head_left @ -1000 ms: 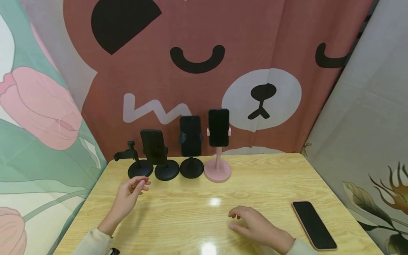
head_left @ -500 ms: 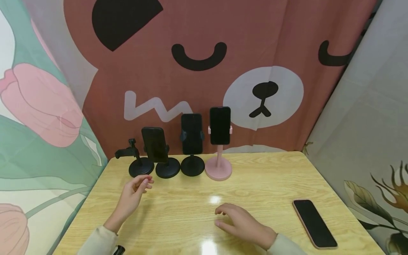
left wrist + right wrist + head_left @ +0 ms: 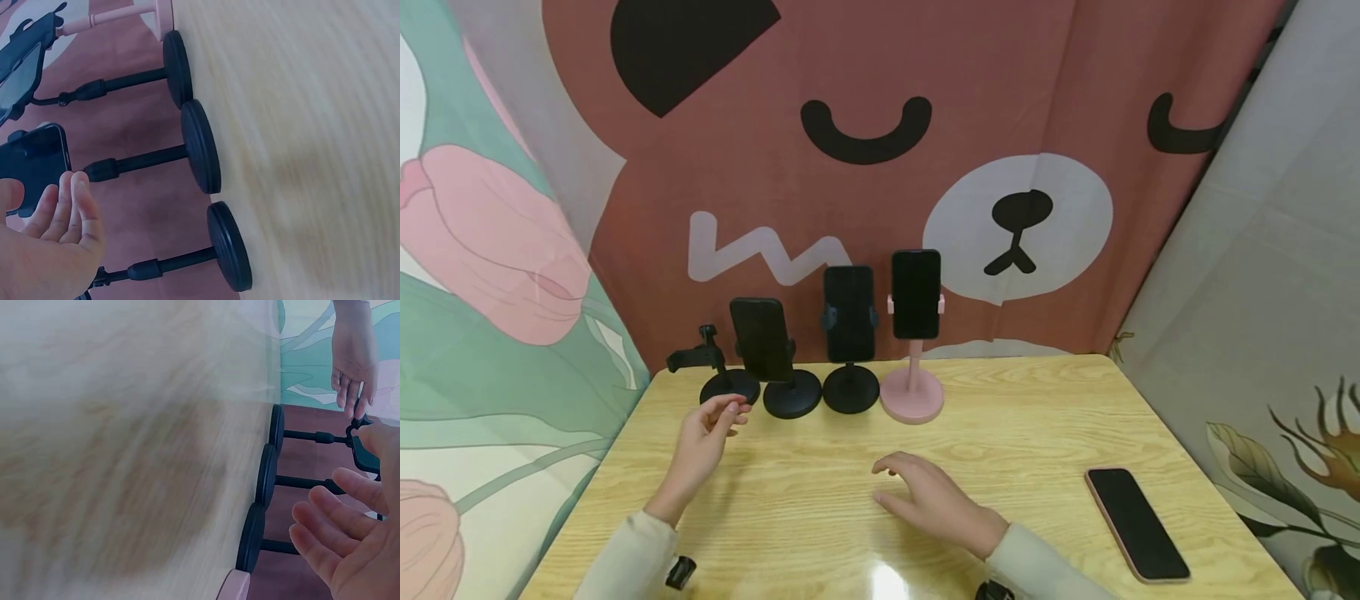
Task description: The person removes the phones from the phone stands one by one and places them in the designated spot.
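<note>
Hovering above the wooden table in the head view, the left hand is just in front of the leftmost black stand, fingers relaxed and loosely bent; that stand's clamp is bare. The second black stand holds a tilted black phone, the third black stand a dark phone, the pink stand an upright phone. The right hand hangs near the table's middle, and a pink-edged phone lies flat at the right. In the left wrist view, the left fingertips overlap the tilted black phone's edge; I cannot tell whether they touch. In the right wrist view, the right hand's fingers are parted and slightly curved, near the row of stands.
</note>
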A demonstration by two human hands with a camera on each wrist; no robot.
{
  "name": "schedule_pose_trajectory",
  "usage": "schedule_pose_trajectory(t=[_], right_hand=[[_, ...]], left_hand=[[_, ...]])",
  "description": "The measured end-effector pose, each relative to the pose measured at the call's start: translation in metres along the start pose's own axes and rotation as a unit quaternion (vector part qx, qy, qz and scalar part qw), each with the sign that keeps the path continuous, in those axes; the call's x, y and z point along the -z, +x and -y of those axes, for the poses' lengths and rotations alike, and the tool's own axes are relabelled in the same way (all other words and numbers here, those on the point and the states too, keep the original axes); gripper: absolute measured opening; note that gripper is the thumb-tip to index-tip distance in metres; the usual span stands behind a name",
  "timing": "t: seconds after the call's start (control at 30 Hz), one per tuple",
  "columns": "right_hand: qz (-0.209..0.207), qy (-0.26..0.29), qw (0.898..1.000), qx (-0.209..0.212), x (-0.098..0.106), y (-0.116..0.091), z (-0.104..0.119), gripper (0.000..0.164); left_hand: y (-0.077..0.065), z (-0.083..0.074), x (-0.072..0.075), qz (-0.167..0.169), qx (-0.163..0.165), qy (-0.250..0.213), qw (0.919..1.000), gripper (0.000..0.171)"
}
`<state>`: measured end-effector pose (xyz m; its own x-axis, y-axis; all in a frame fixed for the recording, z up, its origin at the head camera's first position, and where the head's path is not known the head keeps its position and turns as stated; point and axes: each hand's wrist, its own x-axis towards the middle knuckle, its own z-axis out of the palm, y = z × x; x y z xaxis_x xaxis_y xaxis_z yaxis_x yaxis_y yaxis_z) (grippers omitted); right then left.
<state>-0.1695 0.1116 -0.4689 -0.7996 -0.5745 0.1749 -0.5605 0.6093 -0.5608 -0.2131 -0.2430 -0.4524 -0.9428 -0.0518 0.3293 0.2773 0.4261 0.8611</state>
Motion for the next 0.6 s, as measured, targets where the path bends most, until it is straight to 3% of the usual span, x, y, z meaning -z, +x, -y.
schedule_pose_trajectory(t=[0.17,0.6], right_hand=[[-0.007,0.013,1.000,-0.010,-0.001,0.014,0.007,0.037],[-0.042,0.018,0.999,-0.003,-0.001,0.053,0.029,0.043]], left_hand=[[0.005,-0.001,0.002,-0.006,-0.007,-0.003,1.0000,0.032],[0.017,-0.012,0.004,-0.004,0.012,-0.022,0.9997,0.044]])
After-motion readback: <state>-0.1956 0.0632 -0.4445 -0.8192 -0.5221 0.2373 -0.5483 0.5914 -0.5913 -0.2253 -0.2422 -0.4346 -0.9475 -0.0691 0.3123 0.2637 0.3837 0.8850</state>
